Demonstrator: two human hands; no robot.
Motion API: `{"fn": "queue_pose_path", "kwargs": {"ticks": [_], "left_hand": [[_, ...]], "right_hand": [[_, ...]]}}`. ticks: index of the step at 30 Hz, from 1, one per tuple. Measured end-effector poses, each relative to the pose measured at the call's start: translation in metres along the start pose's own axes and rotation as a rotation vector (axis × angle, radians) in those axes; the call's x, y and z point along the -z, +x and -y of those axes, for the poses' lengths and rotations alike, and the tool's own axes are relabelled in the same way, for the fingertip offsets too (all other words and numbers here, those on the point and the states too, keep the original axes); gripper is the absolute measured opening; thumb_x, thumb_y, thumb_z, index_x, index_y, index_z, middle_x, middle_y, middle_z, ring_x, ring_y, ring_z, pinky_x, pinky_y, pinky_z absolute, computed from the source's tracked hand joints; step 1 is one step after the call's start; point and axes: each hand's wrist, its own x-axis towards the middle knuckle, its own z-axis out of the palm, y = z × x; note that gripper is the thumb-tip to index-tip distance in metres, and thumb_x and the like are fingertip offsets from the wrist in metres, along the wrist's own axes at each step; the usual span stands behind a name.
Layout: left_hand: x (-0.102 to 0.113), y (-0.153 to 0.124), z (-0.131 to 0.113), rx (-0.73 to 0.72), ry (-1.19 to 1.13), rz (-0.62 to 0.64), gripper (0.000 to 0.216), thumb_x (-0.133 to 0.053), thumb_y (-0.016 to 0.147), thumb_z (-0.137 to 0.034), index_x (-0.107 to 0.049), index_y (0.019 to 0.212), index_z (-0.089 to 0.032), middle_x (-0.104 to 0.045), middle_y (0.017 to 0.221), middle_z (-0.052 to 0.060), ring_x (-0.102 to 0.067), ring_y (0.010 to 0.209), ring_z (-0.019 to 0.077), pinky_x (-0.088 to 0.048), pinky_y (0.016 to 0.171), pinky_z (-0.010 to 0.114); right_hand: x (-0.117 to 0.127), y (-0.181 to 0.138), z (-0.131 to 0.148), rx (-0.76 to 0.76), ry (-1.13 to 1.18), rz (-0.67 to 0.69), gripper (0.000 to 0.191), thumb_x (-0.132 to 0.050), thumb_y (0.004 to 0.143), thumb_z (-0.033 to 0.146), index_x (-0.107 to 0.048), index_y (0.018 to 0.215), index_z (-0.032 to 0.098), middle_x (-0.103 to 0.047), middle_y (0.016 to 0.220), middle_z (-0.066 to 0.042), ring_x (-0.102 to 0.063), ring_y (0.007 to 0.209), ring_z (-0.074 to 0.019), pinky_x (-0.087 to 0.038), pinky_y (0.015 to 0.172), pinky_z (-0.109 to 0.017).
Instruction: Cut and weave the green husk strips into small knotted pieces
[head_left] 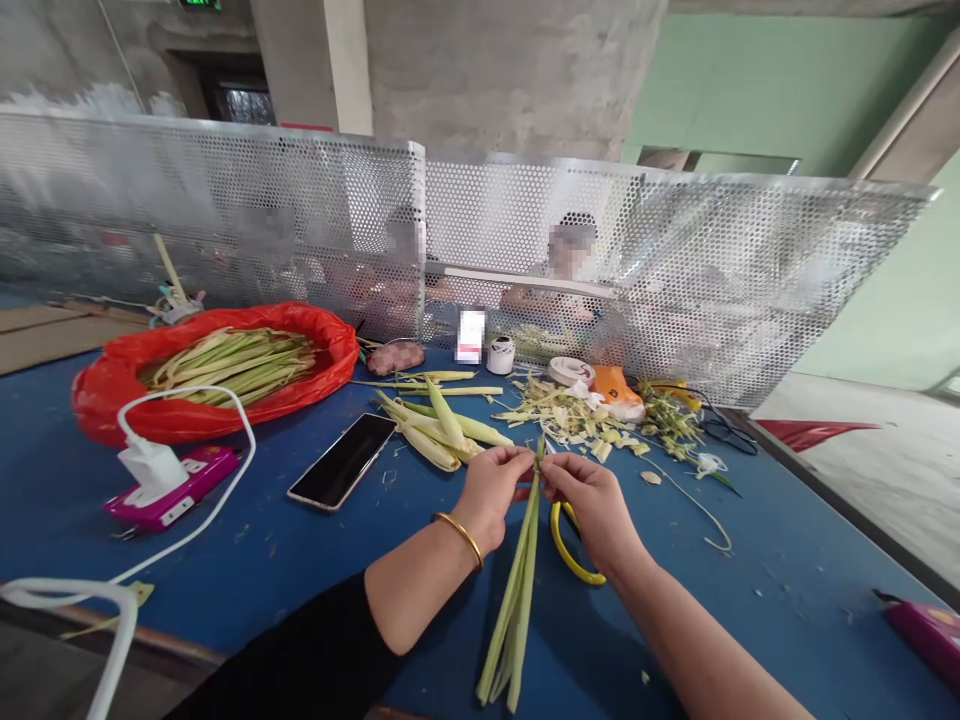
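My left hand (491, 490), with a gold bangle on its wrist, and my right hand (592, 500) both pinch the top end of a bunch of long green leaf strips (517, 600). The strips hang down toward me over the blue table (750, 600). Yellow-handled scissors (566, 555) lie on the table just under my right hand. A few pale green stalks (442, 430) lie just beyond my hands, next to a black phone (343, 460) lying face up.
A red bag (120, 385) full of leaf strips sits at the left. In front of it lies a pink power strip (169, 495) with a white charger and cable. Leaf trimmings (570, 410), tape rolls and an orange object lie ahead. A perforated metal screen (675, 270) divides off people beyond.
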Motion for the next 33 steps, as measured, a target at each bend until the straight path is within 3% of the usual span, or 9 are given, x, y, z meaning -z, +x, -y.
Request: {"fn": "queue_pose_path", "kwargs": {"ticks": [4,10,14,19,26,29,33], "left_hand": [[0.0004,0.0008,0.0024,-0.026,0.037,-0.012,0.013,-0.073,0.069,-0.019,-0.061,0.064,-0.017,-0.060,0.061,-0.003,-0.056,0.057,0.0107,-0.043,0.053,0.022],[0.0011,0.0028,0.0067,0.090,0.023,0.056,0.017,-0.068,0.076,-0.026,-0.060,0.066,-0.015,-0.062,0.059,0.001,-0.059,0.054,0.0125,-0.047,0.055,0.024],[0.0003,-0.0016,0.0074,0.074,0.035,0.102,0.027,-0.078,0.066,-0.035,-0.063,0.072,-0.014,-0.065,0.065,0.003,-0.063,0.062,0.0155,-0.050,0.059,0.026],[-0.0002,-0.0037,0.0061,0.066,0.077,0.108,0.026,-0.082,0.058,-0.028,-0.062,0.067,-0.014,-0.066,0.063,0.003,-0.060,0.058,0.0130,-0.047,0.058,0.024],[0.0028,0.0026,0.0063,-0.124,0.290,0.056,0.011,-0.073,0.063,-0.018,-0.065,0.056,-0.016,-0.057,0.051,-0.003,-0.044,0.049,0.0090,-0.032,0.049,0.021],[0.0021,0.0019,0.0068,-0.140,0.252,0.042,0.010,-0.073,0.063,-0.014,-0.067,0.055,-0.016,-0.059,0.054,-0.003,-0.047,0.054,0.0098,-0.033,0.052,0.021],[-0.0020,-0.0009,0.0087,-0.028,0.120,0.080,0.012,-0.068,0.071,-0.016,-0.066,0.059,-0.015,-0.061,0.055,-0.001,-0.051,0.051,0.0094,-0.038,0.053,0.021]], "right_hand": [[0.0001,0.0011,-0.0022,-0.027,0.024,-0.006,0.028,-0.078,0.060,0.040,-0.068,0.065,0.015,-0.056,0.053,0.001,-0.046,0.050,-0.0111,-0.038,0.051,-0.025],[-0.0022,-0.0004,-0.0027,-0.021,0.046,-0.047,0.022,-0.076,0.060,0.036,-0.067,0.063,0.015,-0.055,0.051,0.003,-0.047,0.049,-0.0101,-0.040,0.052,-0.024],[-0.0023,-0.0006,-0.0012,-0.014,0.048,-0.088,0.018,-0.074,0.061,0.032,-0.066,0.063,0.016,-0.059,0.055,0.002,-0.049,0.051,-0.0113,-0.042,0.052,-0.025],[0.0036,0.0035,-0.0022,-0.039,0.077,-0.104,0.016,-0.074,0.059,0.029,-0.066,0.063,0.015,-0.056,0.051,0.003,-0.047,0.048,-0.0099,-0.038,0.049,-0.024],[0.0052,0.0042,-0.0002,-0.059,0.111,-0.118,0.019,-0.078,0.057,0.029,-0.067,0.060,0.013,-0.052,0.045,0.004,-0.043,0.045,-0.0085,-0.032,0.047,-0.023],[0.0042,0.0025,0.0007,-0.053,0.134,-0.139,0.017,-0.079,0.055,0.024,-0.067,0.058,0.013,-0.053,0.045,0.004,-0.043,0.045,-0.0075,-0.033,0.048,-0.022],[0.0019,0.0020,-0.0019,-0.128,0.254,-0.115,0.020,-0.080,0.055,0.028,-0.066,0.059,0.014,-0.052,0.044,0.004,-0.044,0.044,-0.0079,-0.036,0.046,-0.022]]}}
